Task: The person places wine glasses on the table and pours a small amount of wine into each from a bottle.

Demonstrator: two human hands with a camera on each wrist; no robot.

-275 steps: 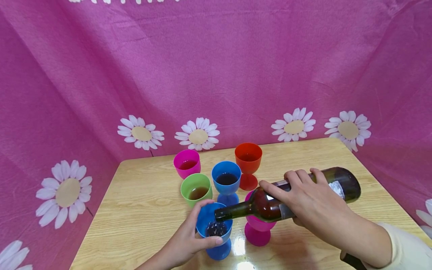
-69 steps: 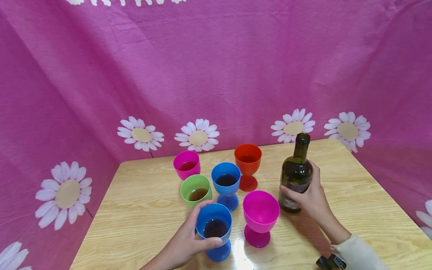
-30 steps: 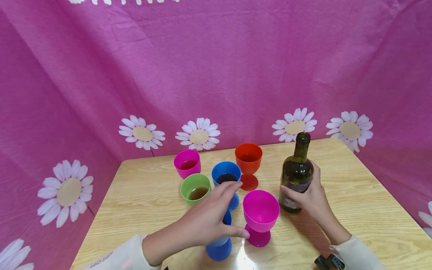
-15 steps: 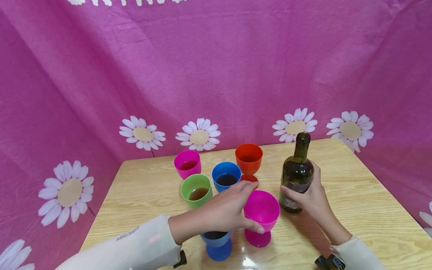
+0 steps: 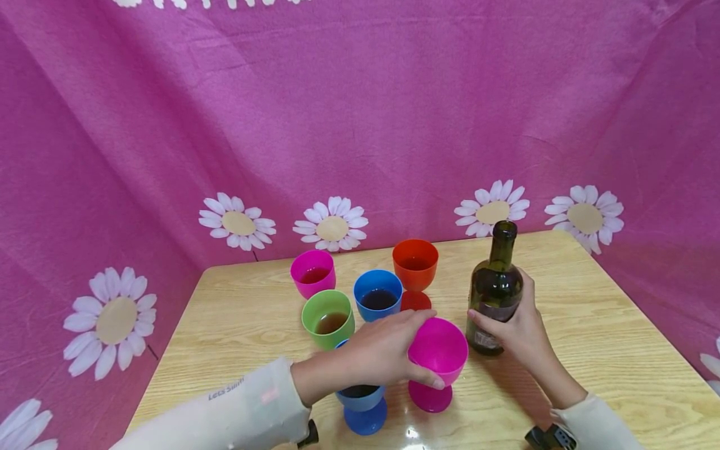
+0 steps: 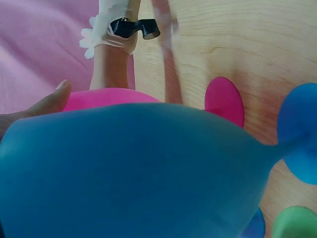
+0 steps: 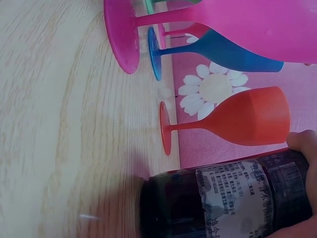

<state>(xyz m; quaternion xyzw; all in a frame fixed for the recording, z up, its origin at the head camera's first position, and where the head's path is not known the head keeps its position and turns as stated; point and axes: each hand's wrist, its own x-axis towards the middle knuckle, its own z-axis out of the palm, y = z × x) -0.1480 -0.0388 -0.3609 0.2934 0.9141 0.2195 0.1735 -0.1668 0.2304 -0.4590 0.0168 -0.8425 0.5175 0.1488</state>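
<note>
My left hand (image 5: 382, 351) holds the bowl of the near pink goblet (image 5: 441, 344), thumb at the front and fingers toward the far side. No liquid shows inside this goblet. Just under my left wrist stands the near blue goblet (image 5: 365, 415), partly covered, with dark liquid in it; its blue bowl (image 6: 133, 168) fills much of the left wrist view. On the right, my right hand (image 5: 520, 334) grips a dark green wine bottle (image 5: 496, 284) that stands upright on the table. A printed label (image 7: 235, 198) shows on the bottle in the right wrist view.
Behind stand a green goblet (image 5: 328, 340), a second blue goblet (image 5: 378, 281), a far pink goblet (image 5: 312, 290) and a red-orange goblet (image 5: 415, 278), each with some dark liquid. The wooden table (image 5: 236, 331) meets a pink flowered cloth (image 5: 360, 125) at the back and sides.
Earlier the bottle was tilted, pouring into the near blue goblet; then it was set upright. My left hand let go of that goblet and moved right onto the near pink one.
</note>
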